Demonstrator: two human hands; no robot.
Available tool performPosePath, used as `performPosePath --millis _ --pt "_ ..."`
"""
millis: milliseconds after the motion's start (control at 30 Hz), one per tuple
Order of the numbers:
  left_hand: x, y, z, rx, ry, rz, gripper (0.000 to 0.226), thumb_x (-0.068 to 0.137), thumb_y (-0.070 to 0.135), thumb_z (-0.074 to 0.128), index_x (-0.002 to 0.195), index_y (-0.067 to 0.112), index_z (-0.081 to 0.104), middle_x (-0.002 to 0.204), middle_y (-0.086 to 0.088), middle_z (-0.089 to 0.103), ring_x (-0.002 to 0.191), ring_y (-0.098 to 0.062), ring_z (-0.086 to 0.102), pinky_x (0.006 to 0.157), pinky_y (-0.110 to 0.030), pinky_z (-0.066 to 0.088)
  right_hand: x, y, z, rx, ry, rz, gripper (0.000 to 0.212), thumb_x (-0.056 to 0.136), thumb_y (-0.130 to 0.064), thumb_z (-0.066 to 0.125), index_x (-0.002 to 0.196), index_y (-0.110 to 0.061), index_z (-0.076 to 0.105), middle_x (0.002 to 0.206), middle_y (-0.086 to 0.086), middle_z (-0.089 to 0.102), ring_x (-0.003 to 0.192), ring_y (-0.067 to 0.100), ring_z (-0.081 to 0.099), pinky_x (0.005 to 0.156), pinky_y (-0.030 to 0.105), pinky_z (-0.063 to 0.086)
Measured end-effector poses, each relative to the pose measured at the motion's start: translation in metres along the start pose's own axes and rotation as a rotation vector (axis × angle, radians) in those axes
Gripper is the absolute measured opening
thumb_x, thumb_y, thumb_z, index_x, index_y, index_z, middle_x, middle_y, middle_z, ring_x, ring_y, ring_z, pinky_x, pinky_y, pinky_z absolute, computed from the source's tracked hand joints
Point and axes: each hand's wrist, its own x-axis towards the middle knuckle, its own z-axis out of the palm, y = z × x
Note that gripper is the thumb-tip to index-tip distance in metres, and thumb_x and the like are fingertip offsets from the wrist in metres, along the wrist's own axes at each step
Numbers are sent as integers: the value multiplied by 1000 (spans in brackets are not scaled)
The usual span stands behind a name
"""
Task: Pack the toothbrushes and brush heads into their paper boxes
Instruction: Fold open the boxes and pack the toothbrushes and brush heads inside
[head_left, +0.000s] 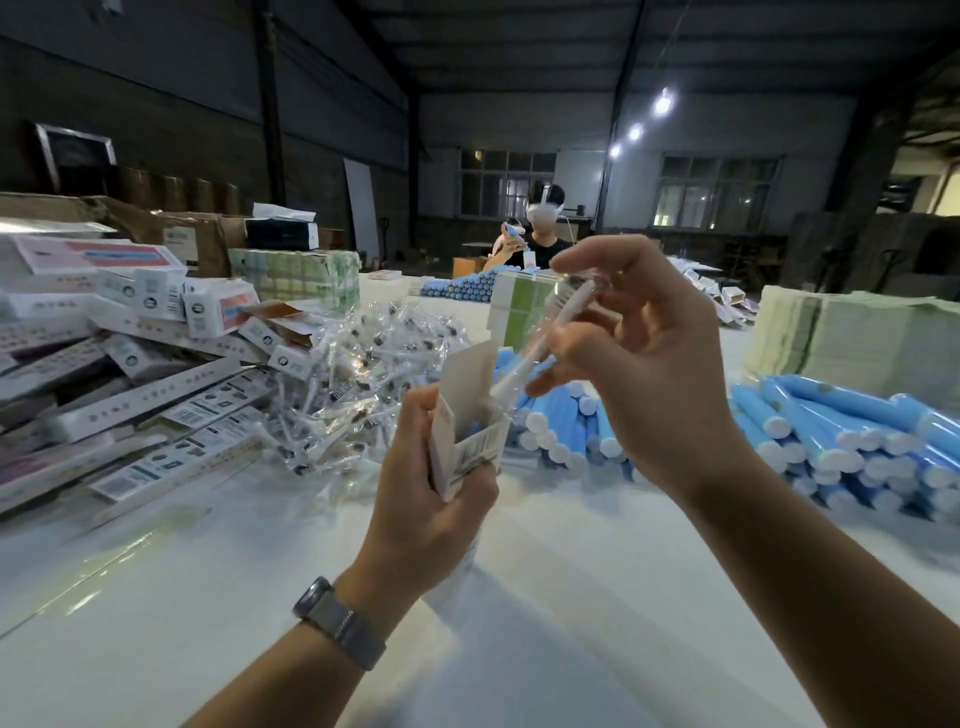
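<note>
My left hand (426, 493) grips an open white paper box (467, 421) upright, flap raised, with something blue showing inside. My right hand (644, 364) holds a white brush head in clear wrap (540, 343) slanted down, its lower end at the box mouth. A heap of wrapped brush heads (358, 374) lies behind the box. Blue toothbrush handles with white caps (831, 431) are piled at right and centre.
Packed and flat white boxes (130, 364) are stacked at left, with cardboard cartons behind. Stacks of green-white flat cartons (852, 343) stand at right. A second person (540, 228) works at the table's far end. White tabletop (208, 597) lies in front.
</note>
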Motion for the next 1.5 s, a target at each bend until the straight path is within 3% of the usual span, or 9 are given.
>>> performPosePath --millis 200,333,433,667,767,900,1067,1267,1500 --pt "1 2 2 18 -19 57 36 79 17 56 103 40 42 87 19 55 70 -3 50 58 -22 47 -11 9 14 -491 -52 -131 46 73 -4 65 106 -32 48 73 -8 60 64 13 64 56 28 53" --pt "0 0 1 27 -1 28 33 79 22 56 104 39 43 88 12 55 70 -20 54 57 -44 51 -9 12 8 -651 -46 -141 32 76 -14 69 100 -26 53 76 -13 59 68 6 58 58 12 39" --pt "1 0 -1 18 12 0 33 79 23 56 103 42 43 88 6 58 72 -29 57 62 -51 52 -10 18 8 -786 -184 -164 9 80 -19 72 88 -16 70 88 -8 61 84 15 55 71 25 42" --pt "2 2 4 -202 -12 -110 41 85 23 60 117 40 41 97 -1 70 75 -18 68 67 -30 55 -15 30 3 -628 -385 66 17 92 -28 63 100 -24 78 119 -3 49 107 16 51 94 30 41" --pt "2 2 4 -215 -16 -129 56 88 10 60 117 51 35 98 -5 72 71 -22 69 67 -30 57 -16 35 1 -521 -423 157 14 96 -20 63 99 -22 76 121 1 52 101 4 55 76 11 43" --pt "2 4 5 -180 2 -102 72 91 5 60 124 61 27 114 -4 69 79 -33 73 69 -35 60 -20 40 3 -344 -311 131 28 91 -11 69 112 -29 65 119 4 57 90 8 61 65 20 55" --pt "-1 5 6 -154 -17 -92 54 93 7 55 124 46 33 112 -1 69 76 -29 72 69 -38 61 -23 52 2 -127 -106 262 36 82 -8 78 110 -24 60 103 -1 65 84 7 65 67 28 58" --pt "-2 10 5 -278 -36 -186 26 94 13 50 105 36 45 99 -1 70 72 -32 71 66 -42 61 -25 57 -3 -245 -238 168 19 86 -20 71 101 -31 68 99 -2 60 89 12 58 71 25 50" --pt "-1 15 7 -324 -47 -200 15 99 34 33 107 27 42 93 -1 70 67 -27 70 60 -38 60 -23 56 -5 -55 -243 205 4 77 -31 73 79 -34 74 109 -11 56 105 15 59 76 43 54"
